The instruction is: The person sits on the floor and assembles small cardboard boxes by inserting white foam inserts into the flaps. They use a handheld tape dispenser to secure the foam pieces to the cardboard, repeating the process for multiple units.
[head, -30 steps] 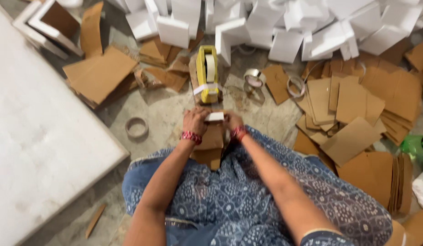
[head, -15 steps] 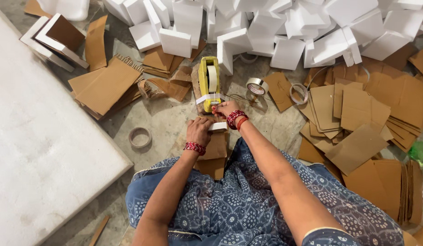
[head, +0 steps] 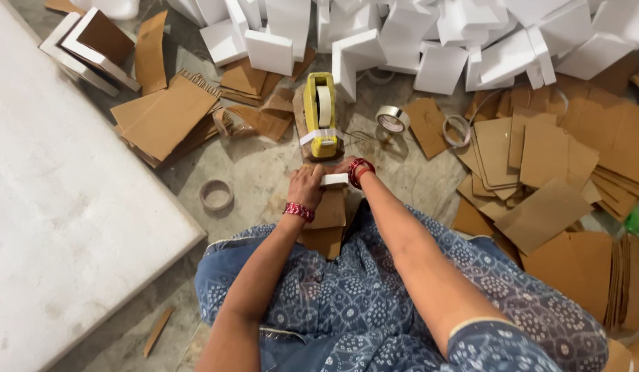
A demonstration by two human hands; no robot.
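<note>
Concrete floor littered with cardboard | small white piece clamped by left hand and right hand fingers over brown cardboard stack | taping step judged underway | yellow tape dispenser just ahead.

White box packages lie heaped along the top edge, rectangular, some open. One closed white box sits at the heap's left front. Two open boxes, white outside and brown inside, lie top left. Flat brown carton blanks are stacked at right, more at left. No labels, signs or screens.
</note>
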